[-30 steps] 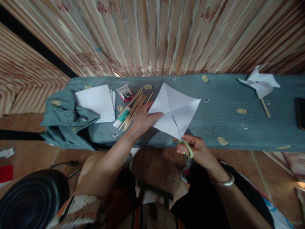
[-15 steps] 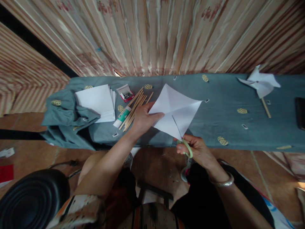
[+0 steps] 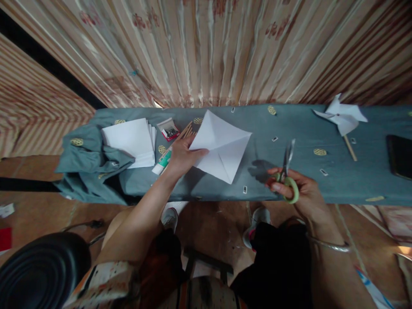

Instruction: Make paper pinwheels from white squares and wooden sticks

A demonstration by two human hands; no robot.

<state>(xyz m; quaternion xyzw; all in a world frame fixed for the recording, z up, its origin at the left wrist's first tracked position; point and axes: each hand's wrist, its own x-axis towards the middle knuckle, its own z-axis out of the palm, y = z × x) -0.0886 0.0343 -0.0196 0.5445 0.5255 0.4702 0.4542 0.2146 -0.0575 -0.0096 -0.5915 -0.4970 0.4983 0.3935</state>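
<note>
My left hand [image 3: 186, 156] grips a creased square sheet of white paper [image 3: 222, 143] by its left side, thumb on top. A slit runs into the sheet from its near corner. Off to the right, clear of the paper, my right hand [image 3: 299, 186] is closed around green-handled scissors [image 3: 291, 189], their blades pointing up and away from me. Under and beside my left hand lie wooden sticks [image 3: 185, 132] and a green-and-white glue stick [image 3: 162, 163], both partly covered by the hand.
A stack of white paper [image 3: 130, 141] lies at the left on the grey-green cloth [image 3: 283, 128]. An open small box [image 3: 169, 128] holds metal pins. To the right are a paper pinwheel [image 3: 343, 115] on a stick and a black phone [image 3: 399, 154]. A curtain [image 3: 206, 56] hangs behind.
My right hand has drawn the scissors out of the slit and moved right, the blades now swung upward. My left hand has shifted the paper a little left.
</note>
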